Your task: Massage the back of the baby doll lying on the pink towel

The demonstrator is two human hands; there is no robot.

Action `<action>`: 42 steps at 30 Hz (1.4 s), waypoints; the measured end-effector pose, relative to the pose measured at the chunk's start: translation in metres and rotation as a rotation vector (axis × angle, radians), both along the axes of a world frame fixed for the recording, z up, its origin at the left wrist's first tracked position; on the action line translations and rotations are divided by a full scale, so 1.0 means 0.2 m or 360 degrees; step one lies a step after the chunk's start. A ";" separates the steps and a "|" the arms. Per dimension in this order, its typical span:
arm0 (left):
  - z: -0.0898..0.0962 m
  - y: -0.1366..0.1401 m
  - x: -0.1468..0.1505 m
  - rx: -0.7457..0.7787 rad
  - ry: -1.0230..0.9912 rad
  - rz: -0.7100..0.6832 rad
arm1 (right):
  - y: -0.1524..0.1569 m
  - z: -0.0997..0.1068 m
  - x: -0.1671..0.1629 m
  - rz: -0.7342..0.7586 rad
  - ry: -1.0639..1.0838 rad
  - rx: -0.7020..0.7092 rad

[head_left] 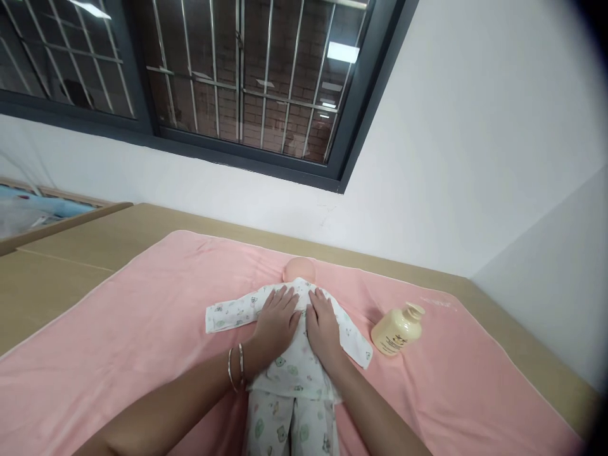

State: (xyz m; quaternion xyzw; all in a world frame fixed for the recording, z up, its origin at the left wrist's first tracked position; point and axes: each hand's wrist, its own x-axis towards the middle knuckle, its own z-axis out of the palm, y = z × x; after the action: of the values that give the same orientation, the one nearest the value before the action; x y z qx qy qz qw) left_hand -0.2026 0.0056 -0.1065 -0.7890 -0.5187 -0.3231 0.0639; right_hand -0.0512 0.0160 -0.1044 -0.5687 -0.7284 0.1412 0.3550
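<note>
A baby doll (299,270) lies on a pink blanket (156,329), dressed in a white long-sleeved top (304,370) and matching trousers (270,421) with small green prints. My left hand (278,320) rests flat on the upper part of the top, left of its middle, fingers stretched out. Two silver bangles (236,367) circle that wrist. On the right side of the top lies my right hand (323,326), also flat with fingers extended. Both sleeves spread outward. Only the rounded head shows beyond the collar; the doll's hands are not visible.
A pale yellow pump-type bottle (398,329) stands on the blanket to the right, near the right sleeve. The wooden tabletop (85,240) borders the blanket. Behind it rise a white wall (427,158) and a dark-framed barred window (247,82). A wooden-edged bin (42,212) sits far left.
</note>
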 end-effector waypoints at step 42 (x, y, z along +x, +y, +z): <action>-0.17 0.06 -0.05 0.0004 -0.0359 0.0133 | -0.01 0.02 -0.06 0.0214 -0.0250 0.0219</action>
State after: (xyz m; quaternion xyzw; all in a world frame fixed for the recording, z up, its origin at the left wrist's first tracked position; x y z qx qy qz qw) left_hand -0.2127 0.0184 -0.1405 -0.7253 -0.5546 -0.4075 0.0194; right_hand -0.0626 0.0141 -0.1012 -0.5021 -0.7985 0.0692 0.3249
